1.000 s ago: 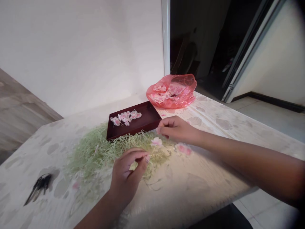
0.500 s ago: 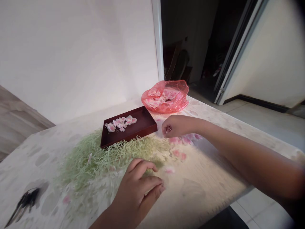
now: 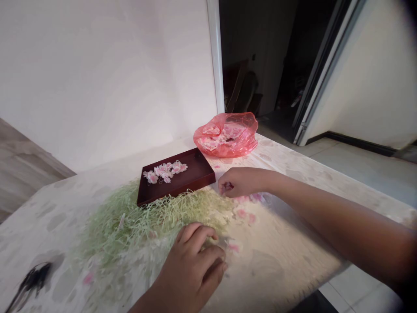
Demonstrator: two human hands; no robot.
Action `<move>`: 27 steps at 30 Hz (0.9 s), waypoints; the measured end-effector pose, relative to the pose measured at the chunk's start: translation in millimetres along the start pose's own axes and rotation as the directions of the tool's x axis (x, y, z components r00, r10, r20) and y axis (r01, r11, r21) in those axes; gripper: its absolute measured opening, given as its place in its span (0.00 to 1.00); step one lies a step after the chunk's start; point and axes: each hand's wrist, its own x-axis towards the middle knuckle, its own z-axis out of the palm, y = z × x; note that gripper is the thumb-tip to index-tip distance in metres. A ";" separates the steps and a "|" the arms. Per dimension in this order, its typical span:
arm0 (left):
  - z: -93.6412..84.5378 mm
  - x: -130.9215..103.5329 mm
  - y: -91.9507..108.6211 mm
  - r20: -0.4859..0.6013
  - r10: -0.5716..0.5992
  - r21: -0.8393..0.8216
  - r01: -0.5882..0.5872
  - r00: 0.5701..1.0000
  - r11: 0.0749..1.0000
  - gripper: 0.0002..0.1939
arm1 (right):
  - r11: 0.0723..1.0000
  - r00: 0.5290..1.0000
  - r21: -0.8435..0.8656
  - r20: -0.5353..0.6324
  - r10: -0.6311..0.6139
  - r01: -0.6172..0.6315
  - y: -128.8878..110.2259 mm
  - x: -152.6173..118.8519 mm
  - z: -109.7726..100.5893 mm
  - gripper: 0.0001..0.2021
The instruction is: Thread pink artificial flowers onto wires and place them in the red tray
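My right hand point(image 3: 243, 182) is closed just right of the near corner of a dark red tray point(image 3: 192, 187); what its curled fingers hold, if anything, is hidden. My left hand point(image 3: 192, 261) hovers low over the table's front part, fingers apart and slightly bent, nothing between them. Several pink and white flowers point(image 3: 166, 170) lie in the left half of the tray. Pale green shredded filler point(image 3: 130, 226) spreads along the tray's front and left sides. Loose pink petals point(image 3: 246, 215) lie on the table below my right hand.
A red see-through bag point(image 3: 228, 134) with more pink flowers sits behind the tray, near the table's back edge. Black keys point(image 3: 34, 278) lie at the front left of the patterned table point(image 3: 58, 219). A white wall rises behind; a dark doorway point(image 3: 260, 65) is at the back right.
My right hand has moved slightly down and left, still closed. My left hand has shifted slightly down. The view has tilted a little.
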 end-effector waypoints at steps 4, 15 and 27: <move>2.1 -1.5 -4.2 -0.051 0.002 0.017 -0.001 0.999 1.000 0.07 | 0.997 1.000 -0.082 0.001 -0.002 0.002 -1.6 2.3 2.6 0.05; 2.7 -1.1 -8.7 -0.096 0.002 0.012 -0.001 0.995 1.000 0.06 | 0.999 0.986 0.017 -0.164 -0.026 0.029 -0.5 1.1 -0.2 0.05; 4.4 -2.5 -11.2 -0.119 -0.024 -0.012 0.023 0.993 1.000 0.06 | 0.998 0.978 0.047 -0.204 -0.035 0.045 2.2 2.7 -3.9 0.06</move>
